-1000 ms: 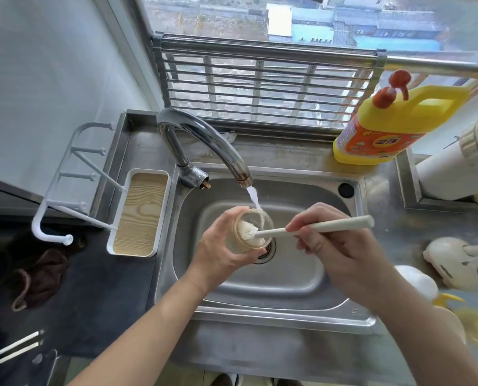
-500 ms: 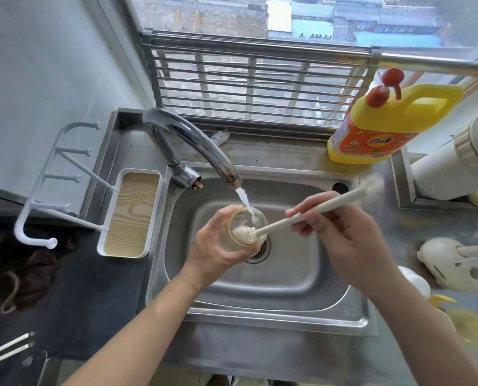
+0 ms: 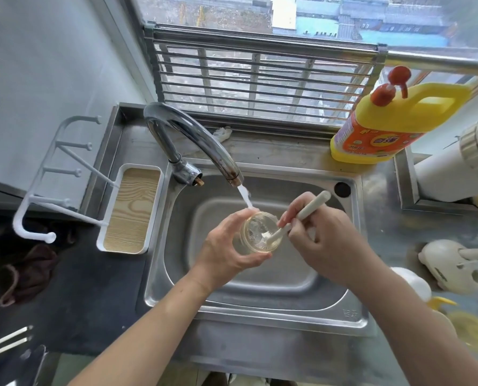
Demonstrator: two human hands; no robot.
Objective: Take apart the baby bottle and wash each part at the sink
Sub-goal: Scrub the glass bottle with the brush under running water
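My left hand [image 3: 226, 247] grips the clear, amber-tinted bottle body [image 3: 255, 232] over the steel sink [image 3: 260, 299], mouth tilted up toward me. Water from the chrome tap [image 3: 193, 137] runs onto the bottle's far rim. My right hand [image 3: 321, 235] holds the cream handle of a bottle brush [image 3: 307, 210]; the brush head is down inside the bottle, mostly hidden by water and glare. On the counter to the right lie a white bottle part [image 3: 411, 282], a yellow piece [image 3: 443, 302] and a cream brush stand [image 3: 452, 264].
A yellow dish-soap jug [image 3: 385, 129] stands at the back right of the sink. A white rack with a wood-lined tray [image 3: 132, 210] sits on the left. A dark cloth [image 3: 26, 271] lies on the black counter at far left. A white cylinder [image 3: 454, 168] is at right.
The brush handle swung from nearly level to steeply upright and pushed deeper into the bottle. My right hand moved closer to the bottle. The bottle tilted more toward me.
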